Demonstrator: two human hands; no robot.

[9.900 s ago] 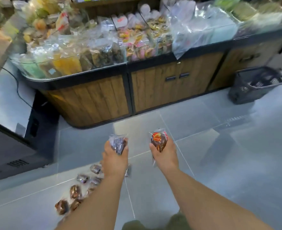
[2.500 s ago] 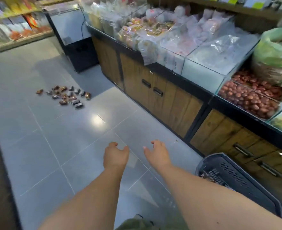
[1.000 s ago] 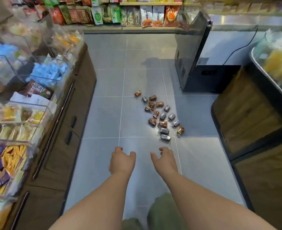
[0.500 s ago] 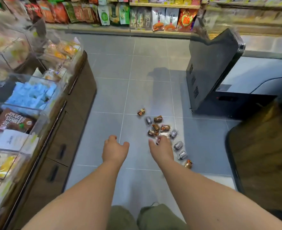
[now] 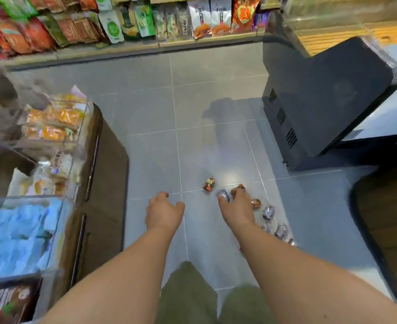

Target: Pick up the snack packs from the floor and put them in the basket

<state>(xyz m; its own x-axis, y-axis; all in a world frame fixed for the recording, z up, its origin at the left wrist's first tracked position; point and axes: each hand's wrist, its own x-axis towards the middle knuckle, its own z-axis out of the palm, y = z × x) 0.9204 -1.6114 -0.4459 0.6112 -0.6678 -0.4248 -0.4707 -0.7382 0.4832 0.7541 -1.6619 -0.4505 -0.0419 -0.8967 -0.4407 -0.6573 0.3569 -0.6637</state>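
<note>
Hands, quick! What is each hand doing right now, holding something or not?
Left hand: open, holding nothing.
Right hand: over the snack packs on the floor; whether it grips one cannot be told.

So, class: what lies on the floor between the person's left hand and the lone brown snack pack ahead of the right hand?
Only bare grey tile, in the head view, between the left hand and the pack.
</note>
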